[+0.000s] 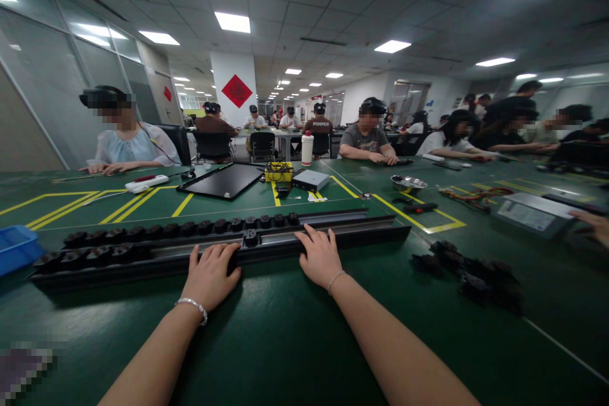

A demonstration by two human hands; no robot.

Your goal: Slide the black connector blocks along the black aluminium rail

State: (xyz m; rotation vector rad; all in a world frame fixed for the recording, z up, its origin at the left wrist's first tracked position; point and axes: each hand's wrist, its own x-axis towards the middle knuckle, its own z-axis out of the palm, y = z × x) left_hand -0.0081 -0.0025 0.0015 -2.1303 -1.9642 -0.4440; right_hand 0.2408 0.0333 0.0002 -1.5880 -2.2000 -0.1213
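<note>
Two long black channel rails lie side by side across the green table. On the near rail (pixel 278 254), my left hand (pixel 212 276) rests with its fingers stretched out over the edge. My right hand (pixel 320 257) lies on the same rail farther right, fingers apart and nothing held. Between my hands a single black round part (pixel 250 238) sits in the channel. Several more such parts (pixel 121 254) fill the near rail's left end. The far rail (pixel 354 213) carries a row of them (pixel 204 227). Each hand's underside is hidden.
Loose black parts (pixel 471 273) lie in a heap to the right. A blue bin (pixel 18 248) stands at the left edge. Beyond the rails are a dark flat panel (pixel 226 179), a yellow basket (pixel 278 171) and a metal bowl (pixel 408 183). Co-workers sit around; one's hand (pixel 594 225) touches a metal box (pixel 535 212).
</note>
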